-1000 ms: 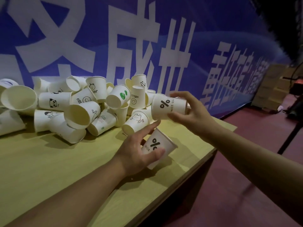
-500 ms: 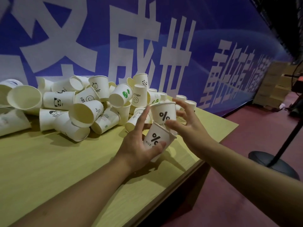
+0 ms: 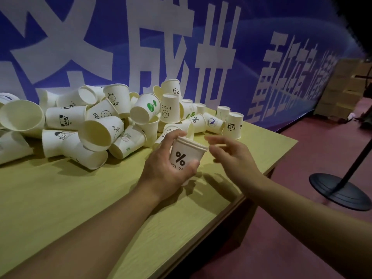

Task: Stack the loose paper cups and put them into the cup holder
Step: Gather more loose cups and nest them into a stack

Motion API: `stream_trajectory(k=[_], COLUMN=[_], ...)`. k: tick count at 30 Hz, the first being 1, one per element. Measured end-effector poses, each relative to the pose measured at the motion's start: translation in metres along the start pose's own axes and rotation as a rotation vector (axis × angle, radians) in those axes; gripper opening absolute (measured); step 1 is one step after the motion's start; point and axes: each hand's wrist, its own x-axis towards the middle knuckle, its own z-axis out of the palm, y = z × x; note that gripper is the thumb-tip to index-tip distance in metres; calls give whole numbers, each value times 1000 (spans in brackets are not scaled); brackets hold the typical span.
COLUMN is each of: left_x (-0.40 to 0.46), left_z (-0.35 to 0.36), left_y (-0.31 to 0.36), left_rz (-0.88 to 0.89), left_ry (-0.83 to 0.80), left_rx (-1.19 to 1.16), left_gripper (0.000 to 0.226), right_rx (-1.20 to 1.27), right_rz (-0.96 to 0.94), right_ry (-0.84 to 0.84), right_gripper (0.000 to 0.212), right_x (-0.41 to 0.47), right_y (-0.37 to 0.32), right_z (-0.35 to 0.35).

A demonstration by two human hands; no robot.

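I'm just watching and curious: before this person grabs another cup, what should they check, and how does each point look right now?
1. Stacked percent-sign cups gripped firmly by the left hand: ok.
2. Two rims showing at the top, so the cups are nested: ok.
3. Right hand free, fingers relaxed, holding nothing: ok.
4. Loose cups within reach, such as the panda cup standing upside down on the table: ok.
5. Cup holder in view: not ok, none visible.
6. Nested cups seated fully: cannot tell.
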Motion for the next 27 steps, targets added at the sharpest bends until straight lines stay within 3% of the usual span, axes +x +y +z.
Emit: stream_trajectory(k=[3,6,10,14,17,22,27], left_x=[-1,0,1,2,3,2,1], left_z=[4,5,5,4,3,3,2], left_y=[-2,-3,-3,-1,1,-1,2], left_rz=[9,17,29,27,17,29,34], left_ry=[-6,-25,-37,-38,-43,-62,-79], left_rx=[19,16,10,-28,-55,-59,-91], left_gripper=[71,74,74,73,71,74,74], right_rx=[-308,-579,-766,-800,-708,-744,-684], right_rz=[-68,40,133,191,153,134,105], right_ry=[174,266,290,232,287,229,312], right_gripper=[21,38,58,48,36,56,20], right_x=[41,90,127,138,135,134,133], right_y=[16,39,60,70,75,81,79], right_z=[-15,-36,-58,-66,-66,-67,-69])
